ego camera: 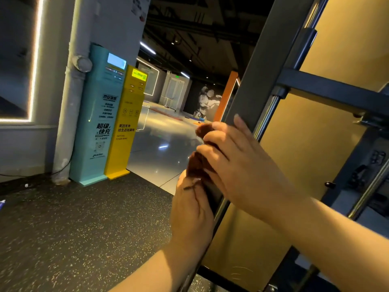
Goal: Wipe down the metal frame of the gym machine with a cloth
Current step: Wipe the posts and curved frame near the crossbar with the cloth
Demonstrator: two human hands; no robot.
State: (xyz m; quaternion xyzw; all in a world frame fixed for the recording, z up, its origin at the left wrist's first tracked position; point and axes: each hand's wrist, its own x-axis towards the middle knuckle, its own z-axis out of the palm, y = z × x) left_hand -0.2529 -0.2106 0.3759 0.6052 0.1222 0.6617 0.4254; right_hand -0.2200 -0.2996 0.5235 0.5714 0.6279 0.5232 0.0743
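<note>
A grey metal upright of the gym machine frame (267, 66) slants from the top right down toward the bottom middle. A dark brown cloth (199, 163) is pressed against its left edge at mid height. My right hand (235, 165) lies over the cloth and the upright, fingers curled around the cloth's upper part. Just below, my left hand (190, 213) pinches the cloth's lower end against the frame. Most of the cloth is hidden under my fingers.
A dark crossbar (336, 89) and a chrome guide rod (265, 116) run right of the upright, before a tan wall. A teal kiosk (99, 114) and a yellow kiosk (126, 123) stand at the left by a white pillar. Speckled rubber floor lies below.
</note>
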